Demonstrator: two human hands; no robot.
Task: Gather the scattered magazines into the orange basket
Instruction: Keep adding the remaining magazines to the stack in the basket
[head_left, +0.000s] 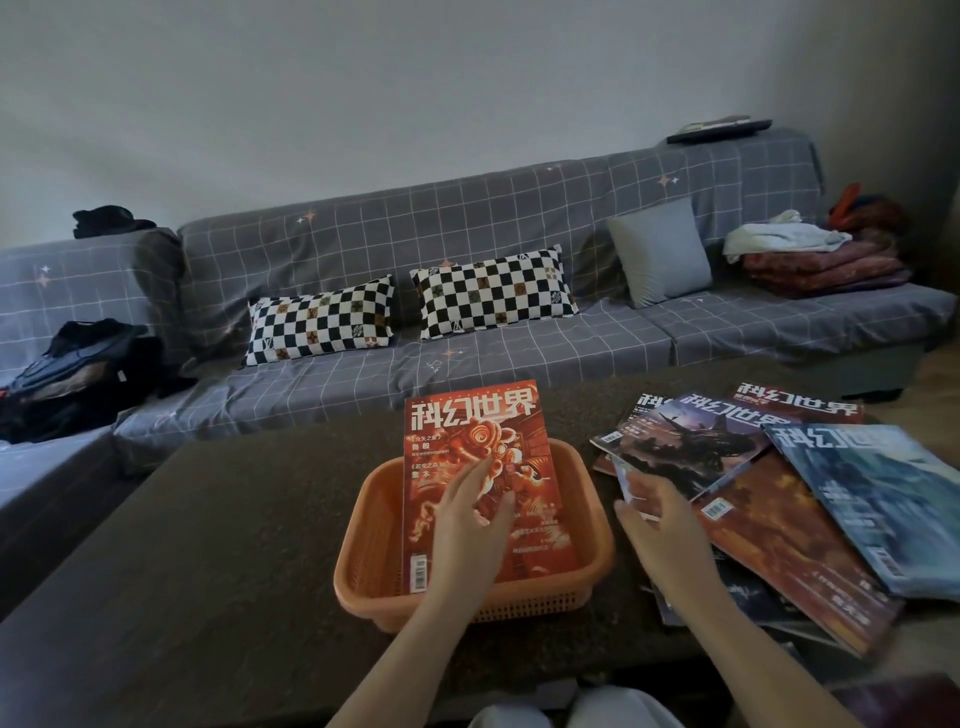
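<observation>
Basket (363, 561): orange, ribbed lattice walls. Magazine in basket (478, 441): red-orange cover, white title characters, swirling orange artwork, white barcode patch. Pile of magazines (779, 493), right side: one dark blue-grey cover (691, 441) with white title; one rust-brown cover (789, 540); one pale blue-teal cover (883, 499); one red cover (800, 400) at the back. Table (208, 545): dark brown, speckled. Sofa cover (467, 218): grey, thin white grid lines, small orange and white stars. Two pillows (322, 322), (493, 293): black-and-white checks with brown motifs. Cushion (660, 254): plain grey-blue. Folded blankets (826, 270): dark red, white cloth on top. Wall (415, 93): off-white.
</observation>
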